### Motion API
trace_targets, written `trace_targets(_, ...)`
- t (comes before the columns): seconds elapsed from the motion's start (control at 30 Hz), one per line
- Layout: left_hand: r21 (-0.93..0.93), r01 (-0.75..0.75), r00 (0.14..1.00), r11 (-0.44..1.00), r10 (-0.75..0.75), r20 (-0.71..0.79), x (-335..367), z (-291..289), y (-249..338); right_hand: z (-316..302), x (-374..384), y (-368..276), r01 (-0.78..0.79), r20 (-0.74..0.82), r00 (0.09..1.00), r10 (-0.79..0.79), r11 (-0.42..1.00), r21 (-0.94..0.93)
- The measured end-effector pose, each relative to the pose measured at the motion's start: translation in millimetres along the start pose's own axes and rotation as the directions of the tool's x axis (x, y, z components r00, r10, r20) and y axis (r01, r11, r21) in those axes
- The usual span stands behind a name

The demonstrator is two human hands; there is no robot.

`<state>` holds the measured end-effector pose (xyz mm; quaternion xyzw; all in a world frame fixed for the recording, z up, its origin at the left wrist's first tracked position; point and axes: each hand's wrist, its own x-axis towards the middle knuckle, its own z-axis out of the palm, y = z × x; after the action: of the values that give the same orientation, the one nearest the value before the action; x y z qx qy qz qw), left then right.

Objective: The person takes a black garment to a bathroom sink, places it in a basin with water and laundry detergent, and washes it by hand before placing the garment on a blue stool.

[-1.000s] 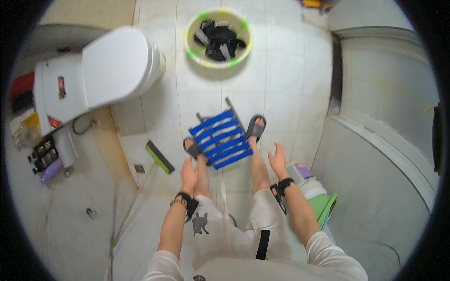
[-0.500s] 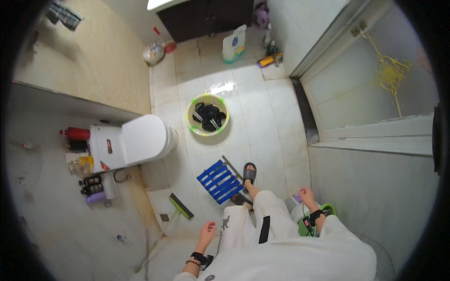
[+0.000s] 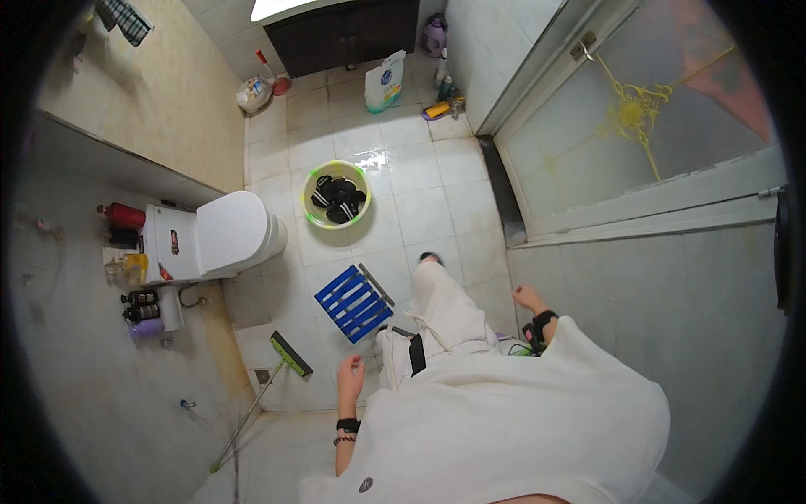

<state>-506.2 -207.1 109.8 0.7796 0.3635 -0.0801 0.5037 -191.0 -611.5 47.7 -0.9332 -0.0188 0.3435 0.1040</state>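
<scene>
My left hand hangs beside my leg, its fingers loosely bent and holding nothing that I can see. A blue slatted folding stool stands on the floor ahead of it, apart from the hand. My right hand is held out at my other side, empty, with its fingers slightly curled. Farther off, a pale yellow-green basin holds black clothing with white stripes. Dark bands circle both wrists. One dark slipper shows past my knee; the other foot is mostly hidden.
A white toilet is on the left, with bottles beside its tank. A green floor squeegee lies near the left wall. At the back are a dark cabinet and a white bag. A frosted door stands at right.
My body has moved forward, and one leg is farther ahead. The stool, basin and toilet shift leftward in view. The green-and-white thing by my right hand is now mostly covered by my clothing.
</scene>
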Motion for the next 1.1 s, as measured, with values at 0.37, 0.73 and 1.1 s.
trace_targets(0.37,0.216,0.379,0.885,0.900,-0.421,0.199,29,62,30,-167,151,-101,0.112,0.008,0.992,-0.126,0.904,0.414)
trace_targets(0.73,0.173,0.178,0.980,0.969,-0.191,0.059,209,65,216,-302,286,-153,-0.117,0.178,0.984,-0.010,0.718,0.686)
trace_targets(1.1,0.156,0.196,0.963,0.968,-0.220,0.154,380,79,270,-325,418,-212,-0.283,0.345,0.937,0.048,0.683,0.673)
